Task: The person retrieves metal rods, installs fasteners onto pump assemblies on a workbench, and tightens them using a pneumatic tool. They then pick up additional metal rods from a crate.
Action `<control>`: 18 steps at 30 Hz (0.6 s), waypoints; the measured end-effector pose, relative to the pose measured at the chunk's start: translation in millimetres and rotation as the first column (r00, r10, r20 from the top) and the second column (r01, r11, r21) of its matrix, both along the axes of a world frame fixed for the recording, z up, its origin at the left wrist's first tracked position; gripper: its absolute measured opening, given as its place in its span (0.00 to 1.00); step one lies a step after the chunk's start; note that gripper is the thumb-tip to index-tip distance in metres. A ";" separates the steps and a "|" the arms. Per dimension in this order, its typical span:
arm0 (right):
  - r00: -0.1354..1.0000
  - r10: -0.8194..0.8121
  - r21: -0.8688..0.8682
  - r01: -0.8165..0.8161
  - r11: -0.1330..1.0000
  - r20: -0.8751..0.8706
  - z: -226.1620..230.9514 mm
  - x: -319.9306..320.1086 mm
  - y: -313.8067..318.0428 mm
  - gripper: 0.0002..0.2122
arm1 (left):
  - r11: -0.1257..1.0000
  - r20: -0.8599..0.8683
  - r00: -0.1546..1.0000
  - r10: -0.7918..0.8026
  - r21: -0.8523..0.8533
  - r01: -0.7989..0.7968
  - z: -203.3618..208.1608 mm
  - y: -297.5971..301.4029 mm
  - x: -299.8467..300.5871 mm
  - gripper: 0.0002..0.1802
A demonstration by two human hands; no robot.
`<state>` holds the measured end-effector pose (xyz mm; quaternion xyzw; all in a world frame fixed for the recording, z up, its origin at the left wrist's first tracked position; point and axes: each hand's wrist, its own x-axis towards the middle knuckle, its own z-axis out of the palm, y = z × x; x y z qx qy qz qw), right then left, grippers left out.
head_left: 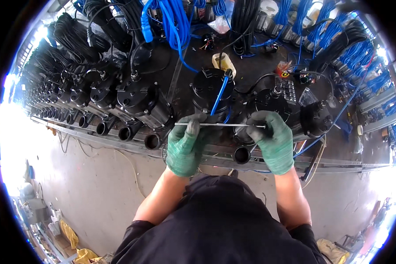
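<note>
A thin silver metal rod [224,125] stretches level between my two hands, above the front edge of the workbench. My left hand [184,147], in a green glove with dark fingertips, pinches its left end. At the other end, the fingers of my right hand [275,143] close round it, in a matching glove. Just beyond the rod stands a black submersible pump [207,90] with a blue cable [220,95] rising from its top. Another black pump [268,102] is nearest to my right hand, with an open round outlet [241,155] toward me.
A long row of black pumps [143,103] lines the bench on the left. Behind hang coiled black cables [105,26] and a blue cable bundle [174,22]. A cut yellowish container [226,64] stands behind the middle pump. One more pump [314,119] is at the right.
</note>
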<state>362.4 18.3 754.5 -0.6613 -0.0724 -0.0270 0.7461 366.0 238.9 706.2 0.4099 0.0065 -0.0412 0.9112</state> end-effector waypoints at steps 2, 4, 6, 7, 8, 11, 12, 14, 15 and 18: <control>0.984 -0.126 -0.427 0.168 0.888 0.125 12.7 -3.2 2.6 0.11 | 1.000 -0.011 1.000 -0.001 -0.007 0.001 -1.8 -0.8 -1.0 0.24; 0.991 -0.122 -0.251 0.132 0.959 0.057 8.6 -0.2 -7.8 0.10 | 0.986 -0.126 0.992 -0.007 -0.164 -0.014 -8.9 0.1 -1.0 0.24; 0.952 -0.226 -0.244 0.274 0.930 0.207 16.7 3.0 -12.5 0.10 | 0.915 -0.049 0.974 -0.223 -0.356 0.192 -17.6 -0.6 -1.9 0.25; 0.932 -0.289 -0.177 0.329 0.928 0.219 23.7 6.8 -11.5 0.10 | 0.941 -0.096 0.959 -0.266 -0.242 0.237 -13.8 -2.0 -6.4 0.27; 0.894 -0.320 -0.219 0.396 0.892 0.313 29.6 12.1 -15.9 0.09 | 0.952 -0.098 0.957 -0.271 -0.174 0.252 -9.0 -9.5 -6.9 0.31; 0.698 -0.401 -0.334 0.667 0.666 0.593 55.2 29.6 -36.6 0.07 | 0.957 -0.049 0.990 -0.135 0.251 0.143 -24.6 0.0 -1.4 0.30; 0.649 -0.426 -0.361 0.731 0.578 0.630 66.7 33.5 -40.8 0.07 | 0.940 -0.070 0.993 -0.098 0.321 0.115 -45.5 12.6 2.7 0.29; 0.649 -0.338 -0.386 0.711 0.588 0.682 75.3 45.7 -55.2 0.08 | 0.908 -0.096 0.995 0.036 0.418 0.007 -69.2 29.8 6.1 0.23; 0.706 -0.291 -0.442 0.656 0.612 0.645 77.9 49.3 -57.4 0.08 | 0.906 -0.101 0.992 0.077 0.423 -0.027 -82.0 36.4 5.9 0.21; 0.728 -0.178 -0.536 0.626 0.566 0.662 80.8 60.8 -61.8 0.08 | 0.893 -0.074 0.991 0.111 0.445 -0.067 -120.9 53.4 11.0 0.18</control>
